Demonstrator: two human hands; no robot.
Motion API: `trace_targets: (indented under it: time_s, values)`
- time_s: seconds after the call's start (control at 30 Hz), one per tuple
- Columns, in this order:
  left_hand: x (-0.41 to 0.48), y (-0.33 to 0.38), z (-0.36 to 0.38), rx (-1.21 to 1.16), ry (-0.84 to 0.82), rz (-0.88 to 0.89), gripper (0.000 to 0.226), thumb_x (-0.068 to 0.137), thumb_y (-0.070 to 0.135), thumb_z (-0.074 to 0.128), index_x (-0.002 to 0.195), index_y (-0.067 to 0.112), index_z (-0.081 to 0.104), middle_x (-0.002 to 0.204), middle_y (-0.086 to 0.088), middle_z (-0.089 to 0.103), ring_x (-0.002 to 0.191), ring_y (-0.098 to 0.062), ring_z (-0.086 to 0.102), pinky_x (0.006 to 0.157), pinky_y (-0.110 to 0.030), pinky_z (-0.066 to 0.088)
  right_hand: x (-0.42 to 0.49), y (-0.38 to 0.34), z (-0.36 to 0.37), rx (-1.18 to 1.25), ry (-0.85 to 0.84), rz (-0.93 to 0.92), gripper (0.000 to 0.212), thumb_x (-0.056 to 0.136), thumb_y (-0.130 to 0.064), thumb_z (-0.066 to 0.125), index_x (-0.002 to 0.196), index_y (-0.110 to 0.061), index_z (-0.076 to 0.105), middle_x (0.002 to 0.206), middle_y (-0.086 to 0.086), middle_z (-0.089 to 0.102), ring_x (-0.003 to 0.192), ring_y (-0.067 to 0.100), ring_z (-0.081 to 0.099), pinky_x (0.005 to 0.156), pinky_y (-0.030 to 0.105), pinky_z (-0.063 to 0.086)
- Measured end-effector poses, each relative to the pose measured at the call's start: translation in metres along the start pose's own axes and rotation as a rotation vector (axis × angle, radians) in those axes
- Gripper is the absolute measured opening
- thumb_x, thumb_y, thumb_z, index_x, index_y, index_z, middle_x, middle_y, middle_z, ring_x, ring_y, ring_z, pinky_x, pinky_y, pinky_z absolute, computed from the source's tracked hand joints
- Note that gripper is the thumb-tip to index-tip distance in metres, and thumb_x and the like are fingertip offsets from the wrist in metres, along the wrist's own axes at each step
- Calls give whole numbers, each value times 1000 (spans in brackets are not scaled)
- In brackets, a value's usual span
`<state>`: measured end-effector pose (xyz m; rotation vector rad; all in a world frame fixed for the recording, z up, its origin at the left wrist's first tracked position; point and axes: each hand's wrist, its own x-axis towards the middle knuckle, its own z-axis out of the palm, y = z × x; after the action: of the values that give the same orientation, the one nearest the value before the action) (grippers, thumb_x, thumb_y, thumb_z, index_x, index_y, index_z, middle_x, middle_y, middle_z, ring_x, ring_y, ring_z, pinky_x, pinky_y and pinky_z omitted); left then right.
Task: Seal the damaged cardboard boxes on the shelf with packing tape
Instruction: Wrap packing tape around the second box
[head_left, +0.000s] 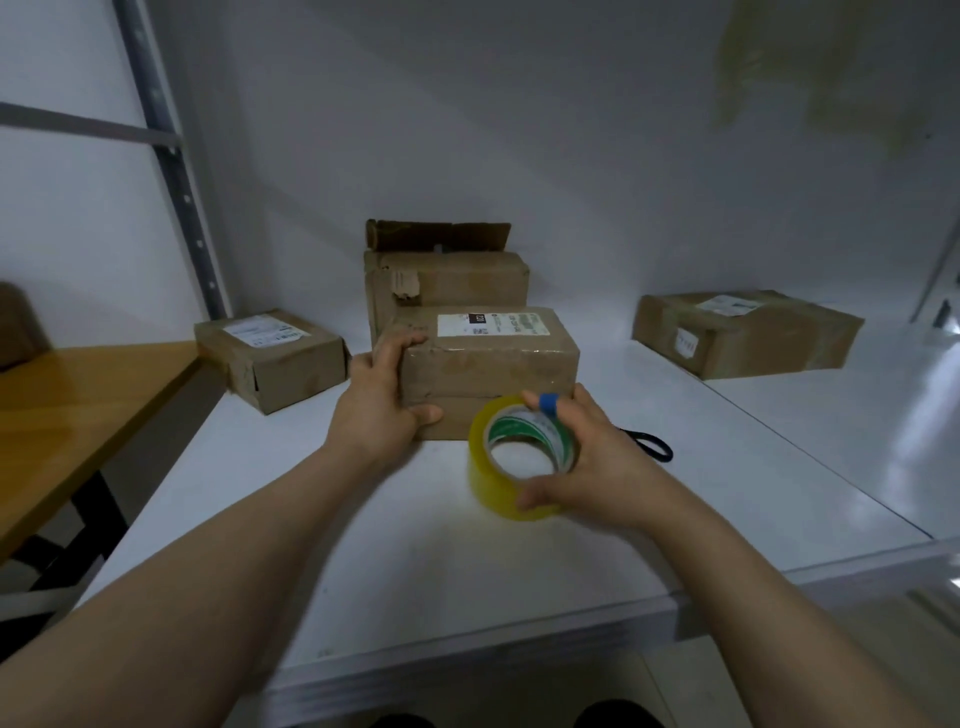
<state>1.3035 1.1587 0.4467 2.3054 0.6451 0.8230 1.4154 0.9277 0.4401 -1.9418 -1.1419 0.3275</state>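
- Forearms, both bare, reach in from the bottom edge over the white shelf.
- Right hand: holds the tape roll, thumb on the near lower rim, fingers curled over the upper rim. One fingertip wears a blue band.
- Tape roll: yellowish, clear tape on a green-and-white printed core, with the hole facing the camera. It sits just in front of the lower right corner of the front box. Cannot tell whether it rests on the shelf or is held off it.
- Left hand: grips the left end of the front box, fingers hooked over the top left corner, thumb pressed on the front face low down.
- Front box: brown cardboard, mid-shelf, white label on top. A seam runs across its lower front; cannot tell whether this is a second, flatter box beneath.
- Rear box: directly behind and touching the front one, with a torn patch on its near face and a ragged flap standing up at the back.
- Left box: labelled, crumpled, well apart, near the grey shelf upright.
- Right box: flat, labelled, well apart to the right.
- Black loop handle, possibly scissors, lies on the shelf just behind the right hand.
- Wooden table stands beside the shelf on the left.
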Motion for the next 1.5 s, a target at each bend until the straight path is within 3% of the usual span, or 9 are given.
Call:
trace_targets:
  time_s: [0.1,0.23,0.4,0.63,0.83,1.0,1.17,1.33,1.5]
  values:
    - [-1,13,-14,87,4,-17,76,80,29,83,139,48,37,128,-10,45,108,-38,59,89,-34,42,-1,-14,-13,263,91,-36,51,72,-59,75,120,-44,65,128,-12,64,106,-2,64,84,18,53]
    - [13,49,-63,113,35,-14,78,66,36,90,125,53,42,118,-9,61,98,-36,66,86,-48,58,0,-53,-45,345,90,-120,74,63,-76,69,129,-42,62,129,-11,68,104,-3,68,75,17,55]
    - [40,108,-150,40,-167,-135,70,73,9,87,121,40,47,107,-5,61,88,-32,66,70,-49,60,-7,-109,-93,-217,-90,-341,84,47,-79,78,124,-73,46,157,-30,18,142,-19,15,112,19,30]
    - [46,98,-152,365,-710,-416,74,82,24,76,147,33,41,131,-18,57,115,-41,60,98,-55,52,12,-120,-77,100,-68,-177,51,57,-56,78,98,-28,75,95,1,75,92,21,73,82,44,62]
    - [52,112,-115,258,-881,81,87,84,30,81,151,45,28,148,14,44,126,-9,54,100,-27,50,41,-121,-75,332,63,118,77,59,-78,57,112,-23,66,95,4,79,88,24,76,85,43,61]
    - [52,98,-56,231,-723,190,86,63,50,93,134,43,44,124,21,62,110,-4,63,98,-32,54,42,-139,-64,422,186,209,101,64,-80,59,144,-19,50,145,-1,55,131,25,53,112,45,39]
    - [59,92,-53,245,-671,177,104,59,51,94,144,40,34,126,19,59,110,-8,62,98,-35,53,40,-161,-63,745,378,135,41,88,-57,66,101,-18,63,108,4,72,93,19,70,80,33,57]
    - [60,90,-46,272,-601,196,119,47,67,90,145,51,25,138,15,55,119,-16,58,102,-42,50,11,-177,-69,823,431,10,46,89,-53,67,113,-14,68,103,10,77,88,27,76,82,52,61]
    - [59,91,-43,322,-569,260,55,72,53,80,117,50,50,122,11,62,105,-15,60,88,-34,48,-38,-149,-26,745,307,-16,46,90,-52,60,102,-10,74,94,12,77,85,30,76,85,51,60]
